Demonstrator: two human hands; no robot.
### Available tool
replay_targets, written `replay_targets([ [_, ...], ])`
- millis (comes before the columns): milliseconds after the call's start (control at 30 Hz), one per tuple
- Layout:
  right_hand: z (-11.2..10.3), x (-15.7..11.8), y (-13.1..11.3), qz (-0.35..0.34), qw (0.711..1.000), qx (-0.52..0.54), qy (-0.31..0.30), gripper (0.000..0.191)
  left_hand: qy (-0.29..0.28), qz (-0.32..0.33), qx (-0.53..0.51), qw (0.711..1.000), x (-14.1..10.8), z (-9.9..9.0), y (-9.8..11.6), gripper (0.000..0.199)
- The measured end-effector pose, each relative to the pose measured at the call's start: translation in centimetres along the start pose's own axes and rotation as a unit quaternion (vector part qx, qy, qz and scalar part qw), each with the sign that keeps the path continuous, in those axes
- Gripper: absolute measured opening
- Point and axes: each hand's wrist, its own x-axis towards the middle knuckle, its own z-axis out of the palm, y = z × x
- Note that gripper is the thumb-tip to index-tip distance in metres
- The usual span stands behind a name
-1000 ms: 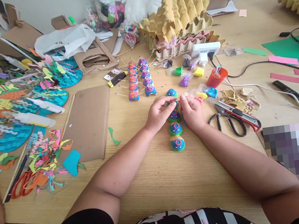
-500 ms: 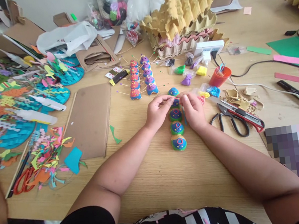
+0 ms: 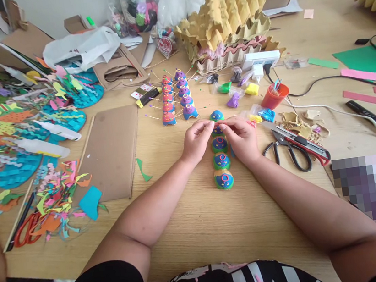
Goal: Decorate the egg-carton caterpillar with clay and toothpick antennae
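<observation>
My left hand and my right hand meet over a row of small blue-and-green clay-covered domes. Thumb and forefinger of each are pinched together on a thin reddish strip of modelling clay, mostly covered by the fingertips. Directly beneath is one dome, partly hidden by the fingers. The front dome and those just behind it carry pinkish-red clay loops and small yellow dots. At the far end, another dome shows beyond my fingertips. Beside my right hand lies a bag of red clay, partly covered.
Red caterpillar-like figures and purple ones stand behind, with thin sticks poking outward. Pliers, a utility knife and an orange cup lie right. Cardboard and paper scraps fill the left. Egg trays are stacked behind.
My fingertips have come closer together and shifted slightly left over the dome. My right hand has turned, its fingers now reaching further inward. The domes stay put.
</observation>
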Motion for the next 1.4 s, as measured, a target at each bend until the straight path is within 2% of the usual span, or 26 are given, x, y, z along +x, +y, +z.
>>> replay_targets([
  [200,0.2,0.1,0.0,0.086,0.993,0.061,0.044,0.048,0.013,-0.027,-0.012,0.999,0.1,0.0,-0.3,0.038],
  [333,0.3,0.0,0.0,0.126,0.984,0.103,0.067,0.053,0.014,-0.03,-0.016,0.999,0.1,-0.1,-0.4,0.034],
  [533,0.2,0.2,0.4,0.153,0.976,0.124,0.09,0.048,0.023,-0.036,-0.016,0.999,0.0,0.1,-0.2,0.03],
  [733,0.4,0.6,0.3,0.186,0.965,0.164,0.082,0.036,0.022,-0.036,-0.026,0.999,0.0,0.1,-0.1,0.027],
  [900,0.3,0.5,0.4,0.198,0.962,0.175,0.071,0.033,0.02,-0.039,-0.025,0.999,0.0,0.0,-0.2,0.027],
  [1033,0.3,0.3,0.9,0.179,0.966,0.175,0.061,0.033,0.013,-0.034,-0.016,0.999,0.0,0.1,-0.2,0.03],
  [1233,0.4,0.1,0.8,0.162,0.976,0.141,0.049,0.045,-0.019,-0.035,0.02,0.999,-0.2,0.2,0.0,0.038],
  [1400,0.5,0.1,0.2,0.165,0.975,0.147,0.033,0.049,-0.042,0.0,0.085,0.996,-0.2,0.0,0.2,0.031],
])
